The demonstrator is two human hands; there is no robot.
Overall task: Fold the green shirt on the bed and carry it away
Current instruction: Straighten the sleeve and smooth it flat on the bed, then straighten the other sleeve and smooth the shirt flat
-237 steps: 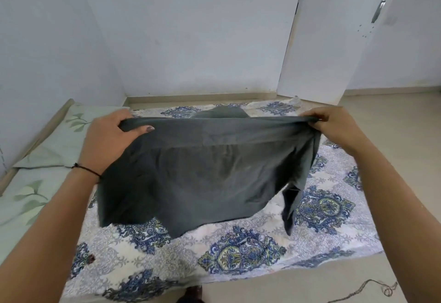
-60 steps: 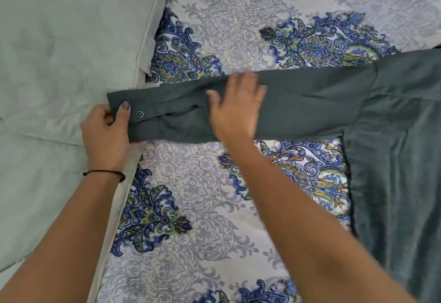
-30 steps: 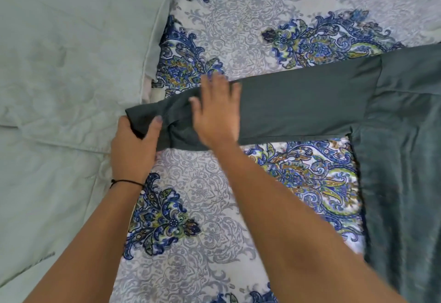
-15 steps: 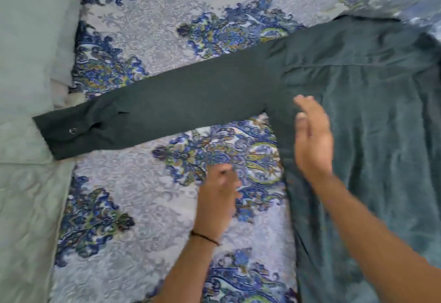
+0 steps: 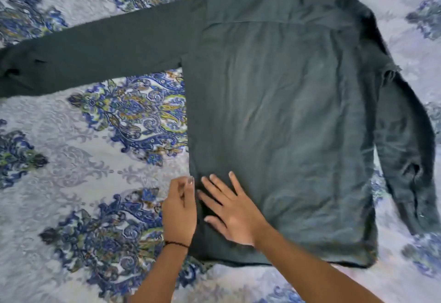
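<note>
Clearly soft, light and limp, green shirt (image 5: 281, 116) spread back-up on bed (image 5: 71, 159), best pinched along side seam where left hand (image 5: 180, 209) nips the edge, right hand (image 5: 232, 209) flat, open, holding nothing.

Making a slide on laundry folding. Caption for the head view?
Green shirt laid back-up on patterned bedsheet; both hands at its lower side edge.

Blue paisley bedsheet (image 5: 71, 171) throughout.

Soft, even daylight, rather dim, with no glare. The green shirt (image 5: 281, 116) looks dark and slightly blurred. Left of the shirt the bed sheet (image 5: 71, 164) pattern smears and bends toward the edge.
</note>
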